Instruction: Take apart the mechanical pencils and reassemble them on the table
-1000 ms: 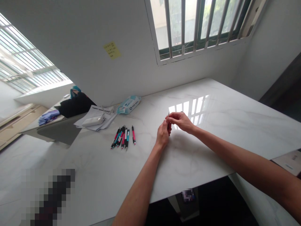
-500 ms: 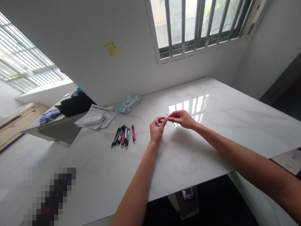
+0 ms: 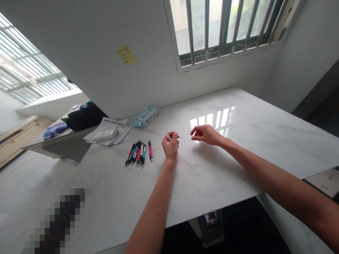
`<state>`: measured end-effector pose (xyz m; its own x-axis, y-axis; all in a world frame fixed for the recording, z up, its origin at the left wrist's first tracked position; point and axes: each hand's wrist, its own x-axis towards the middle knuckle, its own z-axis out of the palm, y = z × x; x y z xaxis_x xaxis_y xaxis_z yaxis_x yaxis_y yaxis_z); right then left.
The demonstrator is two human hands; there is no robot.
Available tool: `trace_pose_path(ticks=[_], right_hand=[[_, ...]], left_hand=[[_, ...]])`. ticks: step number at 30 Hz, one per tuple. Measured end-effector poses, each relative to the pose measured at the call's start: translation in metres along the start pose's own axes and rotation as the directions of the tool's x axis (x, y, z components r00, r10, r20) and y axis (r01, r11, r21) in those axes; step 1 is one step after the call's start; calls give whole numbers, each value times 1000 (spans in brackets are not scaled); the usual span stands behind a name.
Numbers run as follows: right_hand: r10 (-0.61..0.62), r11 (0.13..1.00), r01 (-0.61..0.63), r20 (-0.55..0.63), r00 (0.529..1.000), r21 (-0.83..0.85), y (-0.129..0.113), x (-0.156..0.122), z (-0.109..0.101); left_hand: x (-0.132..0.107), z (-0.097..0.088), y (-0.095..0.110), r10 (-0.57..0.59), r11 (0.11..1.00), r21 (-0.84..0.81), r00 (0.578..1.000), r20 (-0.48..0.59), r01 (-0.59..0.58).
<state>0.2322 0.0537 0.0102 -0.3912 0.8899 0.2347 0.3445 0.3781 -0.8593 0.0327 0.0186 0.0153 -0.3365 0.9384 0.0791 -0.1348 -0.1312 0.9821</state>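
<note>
My left hand (image 3: 171,145) is curled closed above the white marbled table, and a short white pen barrel (image 3: 168,137) pokes out of its fist. To the right, thumb and fingers of my right hand (image 3: 205,134) pinch a thin pen refill (image 3: 189,134), mostly hidden behind the fingers, one end pointing left. A gap separates the two hands. Left of my left hand lies a loose bunch of pens (image 3: 136,153) in black, pink, teal and white. One pink and black pen (image 3: 150,150) rests a little apart from them.
Behind the pens are a pack of wipes (image 3: 145,117) and papers (image 3: 108,131) with a white device (image 3: 106,134) on top. The table (image 3: 212,176) meets the wall under a barred window. Its front edge runs beneath my forearms. A yellow note (image 3: 126,55) sticks to the wall.
My hands have moved apart. The left one has shifted left and turned with the white barrel; the right one keeps the refill, which now lies at a flatter angle.
</note>
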Motion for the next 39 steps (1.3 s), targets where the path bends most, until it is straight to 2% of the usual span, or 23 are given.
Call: trace_pose_path(ticks=[3,8,13,17,23,28,35,39], right_hand=[[29,992,-44,-120,992,-122,4,2,-18],[136,921,-236,-310,941,-309,16,5,-54],[295,773,-402,-283,912,-491,36,3,-75],[361,744,-435,-243,900,-507,44,2,-77],[361,710,-433,-240,901,-556,50,5,-77],[372,686,-438,-237,897,-581,52,4,-79],[369,712,-433,-230,900,-553,46,5,-68],[337,723,-421,-253,907,-547,46,7,-61]], left_hand=[[3,-3,2,-11,1000,-19,999,-36,10],[2,-4,-4,-8,996,86,1000,14,7],[-2,-5,-9,75,948,299,991,113,-106],[-3,-6,-8,136,885,420,974,181,-202],[-5,-7,-7,131,842,492,970,207,-219],[-8,-5,-4,147,783,557,953,266,-276],[-7,-4,-6,77,689,672,950,303,-270],[1,5,-7,-15,581,749,916,401,-319]])
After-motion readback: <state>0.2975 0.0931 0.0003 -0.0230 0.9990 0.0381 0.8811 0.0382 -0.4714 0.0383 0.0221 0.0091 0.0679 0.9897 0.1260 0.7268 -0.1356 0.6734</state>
